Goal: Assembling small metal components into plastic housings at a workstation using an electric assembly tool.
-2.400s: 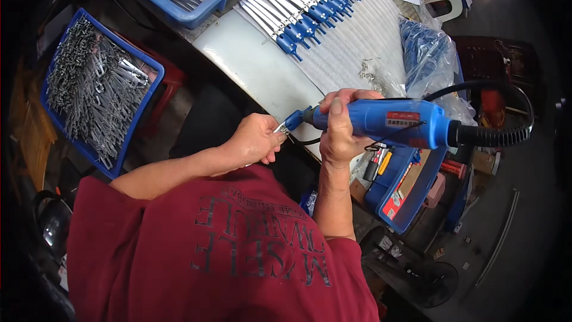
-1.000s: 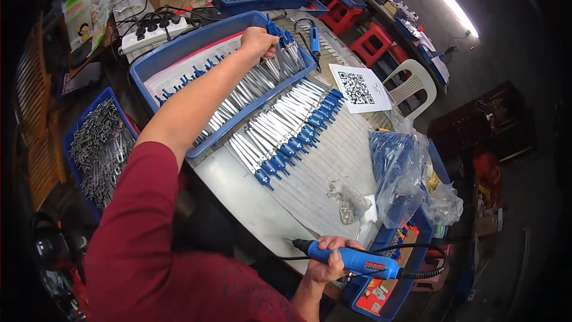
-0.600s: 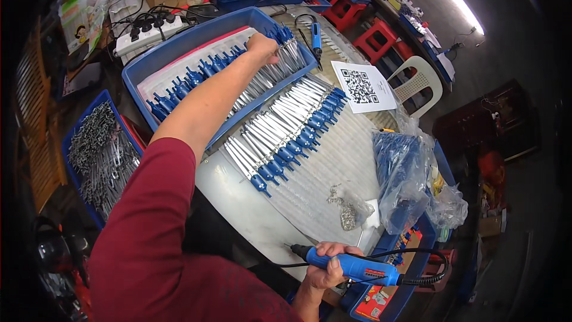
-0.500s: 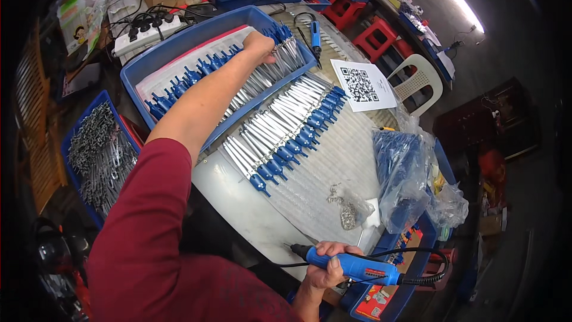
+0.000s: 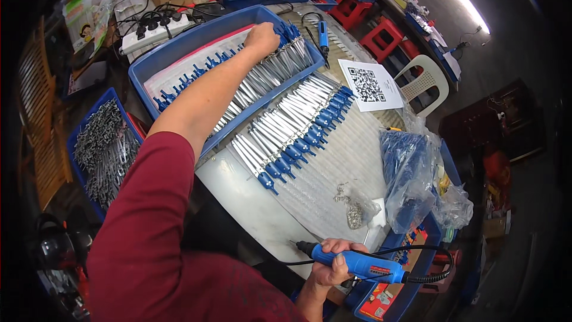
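Observation:
My left hand (image 5: 262, 40) reaches into the long blue tray (image 5: 205, 154), fingers curled down over rows of slim metal rods (image 5: 253, 89) with blue ends. It is closed; its fingertips and whatever they grip are hidden. In my right hand (image 5: 332, 267), near the table's front edge, lies a blue electric screwdriver (image 5: 364, 265). My fingers wrap round its body, its dark tip points left, and a black cord runs from its right end. Between the hands, a slanting row of similar silver rods with blue ends (image 5: 298, 120) rests on the foam-covered table.
Right of the row is a clear bag of small metal parts (image 5: 356, 213), with a plastic-wrapped blue bundle (image 5: 405, 158) beyond. A printed code sheet (image 5: 370, 85) lies farther back. A power strip (image 5: 154, 33) stands behind the tray; a bin of metal parts (image 5: 107, 155) is at left.
The view has shifted slightly. My left hand has moved a little toward the tray's far side, its fingers now curled out of sight. My right hand still holds the screwdriver in much the same place.

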Demonstrator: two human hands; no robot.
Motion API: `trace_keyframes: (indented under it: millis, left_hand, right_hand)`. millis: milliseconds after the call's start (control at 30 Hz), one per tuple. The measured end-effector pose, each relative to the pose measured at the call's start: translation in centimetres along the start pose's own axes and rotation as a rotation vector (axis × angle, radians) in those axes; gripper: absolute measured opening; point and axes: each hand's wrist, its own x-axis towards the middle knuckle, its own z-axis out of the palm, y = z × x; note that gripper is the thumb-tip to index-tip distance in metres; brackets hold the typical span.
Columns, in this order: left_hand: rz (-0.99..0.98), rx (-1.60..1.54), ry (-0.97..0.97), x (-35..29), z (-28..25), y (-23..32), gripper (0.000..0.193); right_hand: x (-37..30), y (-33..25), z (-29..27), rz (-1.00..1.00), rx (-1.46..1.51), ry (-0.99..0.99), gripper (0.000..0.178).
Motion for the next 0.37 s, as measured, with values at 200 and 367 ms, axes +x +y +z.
trace_keyframes:
  millis: [200,367]
  left_hand:
    - [-0.086,0.023,-0.070,0.1,-0.8,-0.2,0.031]
    - [-0.081,0.020,-0.112,0.4,-1.0,-0.8,0.031]
  right_hand:
    - [0.0,0.1,0.0,-0.010,0.008,-0.006,0.045]
    - [0.0,0.1,-0.3,0.002,0.009,-0.036,0.045]
